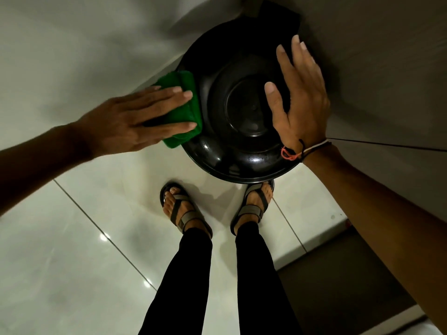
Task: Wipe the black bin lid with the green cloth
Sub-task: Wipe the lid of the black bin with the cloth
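Black lid: the round, glossy bin lid (242, 110) fills the upper middle of the view, seen from above, in a corner between a pale wall and the white tiled floor (72, 250).
Green cloth: a folded cloth (185, 102) lies on the lid's left edge, partly overhanging the rim.
Left hand: the left hand (135, 119) presses flat on the cloth, fingers stretched out; its grip is wide, pinning the cloth under the palm and fingers, not clenching it.
Right hand: the right hand (297, 93) rests spread on the right side of the lid, thumb toward the centre, fingers toward the far rim; an open, flat grip that seems to steady the lid.
Wrist: thin cords (302, 149), one orange, circle the right wrist.
Feet: two sandalled feet (183, 209) stand on the floor just below the lid.
Lid surface: the near rim shows highlights and some faint specks; whether any part is already clean cannot be told.
Progress: wiping looks under way at the left rim.
Left to do: in my judgement most of the lid remains, namely the centre dish, the near rim and the patch under the right hand.
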The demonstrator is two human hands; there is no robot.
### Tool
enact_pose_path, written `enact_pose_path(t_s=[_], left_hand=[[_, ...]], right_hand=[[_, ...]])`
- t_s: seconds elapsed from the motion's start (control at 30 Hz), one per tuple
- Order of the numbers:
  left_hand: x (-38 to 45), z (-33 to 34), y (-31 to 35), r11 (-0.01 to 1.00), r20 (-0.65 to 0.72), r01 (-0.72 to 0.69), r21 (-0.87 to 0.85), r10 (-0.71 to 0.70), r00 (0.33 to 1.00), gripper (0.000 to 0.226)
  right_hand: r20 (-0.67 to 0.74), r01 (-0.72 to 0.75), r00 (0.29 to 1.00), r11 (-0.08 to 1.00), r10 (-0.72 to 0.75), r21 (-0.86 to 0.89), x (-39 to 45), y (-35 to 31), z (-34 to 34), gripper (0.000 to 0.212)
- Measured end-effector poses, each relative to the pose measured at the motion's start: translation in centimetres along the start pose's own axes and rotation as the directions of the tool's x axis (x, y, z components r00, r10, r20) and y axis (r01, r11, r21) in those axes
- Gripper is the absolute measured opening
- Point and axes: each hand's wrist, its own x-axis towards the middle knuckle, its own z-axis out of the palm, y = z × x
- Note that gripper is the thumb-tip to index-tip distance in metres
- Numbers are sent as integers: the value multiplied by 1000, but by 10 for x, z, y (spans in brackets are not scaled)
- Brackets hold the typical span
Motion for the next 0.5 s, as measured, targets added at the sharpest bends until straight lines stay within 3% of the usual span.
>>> enact_pose_path(t_s=[0.1, 0.2, 0.3, 0.4, 0.47, 0.5], left_hand=[[18, -2, 7, 1000, -85, 23, 17, -21, 996, 47], [49, 4, 26, 967, -132, 249, -62, -255, 958, 46], [109, 3, 31, 877, -191, 462, -132, -480, 856, 45], [158, -2, 22, 730, -146, 643, -231, -680, 719, 52], [165, -1, 20, 654, -99, 710, -260, -750, 654, 61], [163, 1, 23, 652, -92, 716, -250, -752, 653, 63]], right_hand=[[2, 5, 1000, 1000, -5, 4, 1, -1, 0, 64], [-7, 5, 1000, 1000, -5, -9, 0, -2, -1, 61], [0, -2, 1000, 1000, 2, -15, 0, -2, -4, 62], [11, -33, 999, 999, 33, 17, 1, -2, -4, 63], [19, -47, 999, 998, 46, 31, 1, -2, -4, 61], [25, -51, 998, 998, 50, 37, 1, -2, -5, 59]])
